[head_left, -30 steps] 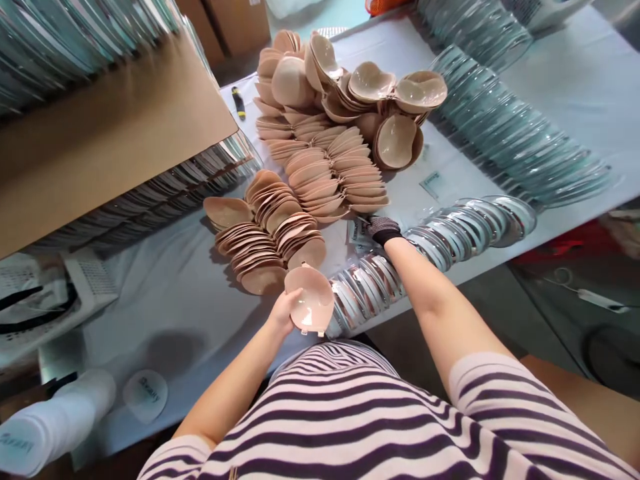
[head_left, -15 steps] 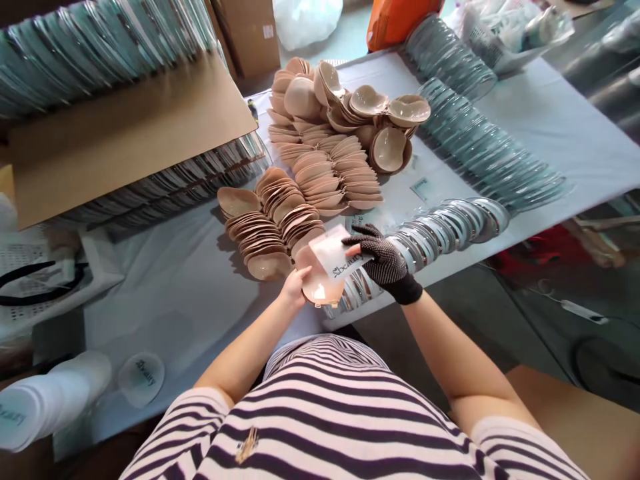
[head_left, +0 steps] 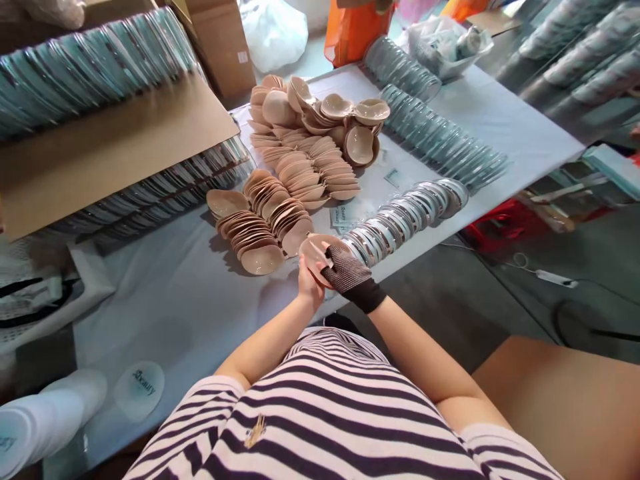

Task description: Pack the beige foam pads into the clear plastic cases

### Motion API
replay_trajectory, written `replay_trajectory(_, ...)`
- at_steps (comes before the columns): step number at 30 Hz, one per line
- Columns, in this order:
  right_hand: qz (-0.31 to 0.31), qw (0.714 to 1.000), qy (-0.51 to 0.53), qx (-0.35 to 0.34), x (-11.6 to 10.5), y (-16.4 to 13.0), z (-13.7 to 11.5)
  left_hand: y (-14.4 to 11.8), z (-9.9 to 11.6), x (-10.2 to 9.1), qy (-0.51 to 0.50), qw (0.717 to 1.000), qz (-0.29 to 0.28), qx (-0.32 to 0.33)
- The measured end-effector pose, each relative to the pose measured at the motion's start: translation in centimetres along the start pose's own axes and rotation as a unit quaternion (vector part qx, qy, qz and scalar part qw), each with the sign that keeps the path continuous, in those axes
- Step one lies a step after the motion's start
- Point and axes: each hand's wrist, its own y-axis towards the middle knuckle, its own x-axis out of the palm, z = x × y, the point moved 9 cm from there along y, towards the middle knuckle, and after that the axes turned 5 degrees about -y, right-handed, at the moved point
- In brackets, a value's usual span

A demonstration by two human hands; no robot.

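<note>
Between my two hands, in front of my body, is a beige stick-on bra cup, its glossy face partly covered by my fingers. My bare left hand grips it from below at its left edge. My right hand, in a dark dotted glove with bare fingertips, is closed over its right side. A small pale strip shows at the right thumb; I cannot tell what it is. Just left of the hands, rows of stacked beige bra cups lie on the white table. More bra cups are piled behind.
Clear round plastic shells run in a row right of my hands, with more stacked shells farther back. Printed film pieces lie between. A cardboard sheet with shells is at left; printed white discs are at lower left.
The clear printed film that my right hand held over the bra cup is no longer in sight. My right hand has come down and left onto the cup, now turned differently. The view has shifted.
</note>
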Motion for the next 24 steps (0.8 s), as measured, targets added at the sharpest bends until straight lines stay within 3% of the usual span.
replay_trajectory(2, 0.058, 0.998, -0.001, -0.03, -1.7, -0.8, 0.1, -0.3, 0.1, 0.0, -0.009, 1.0, -0.002, 0.009)
replay_trajectory(5, 0.035, 0.997, -0.038, -0.057, -1.1, -1.4, -0.3, -0.6, -0.3, -0.1, -0.014, 1.0, -0.001, 0.015)
replay_trajectory(9, -0.01, 0.997, -0.064, 0.033, 0.9, -2.2, 0.4, -0.6, -1.2, -0.2, -0.031, 0.999, 0.017, 0.013)
replay_trajectory(14, 0.065, 0.991, -0.073, 0.093, -1.8, -2.0, 1.0, -0.5, -0.9, 0.3, -0.034, 0.997, 0.001, 0.072)
replay_trajectory(16, 0.054, 0.992, -0.074, 0.085, -1.9, -1.1, 0.8, -0.6, -0.9, 0.7, -0.034, 0.996, -0.015, 0.083)
replay_trajectory(20, 0.017, 0.999, -0.009, 0.026, -0.9, -0.6, 0.4, -0.8, -1.7, 1.4, -0.014, 0.999, -0.045, 0.027)
replay_trajectory(24, 0.152, 0.986, 0.06, 0.012, -3.7, -2.5, 2.7, -0.6, -0.2, 1.5, -0.001, 0.995, -0.058, 0.082)
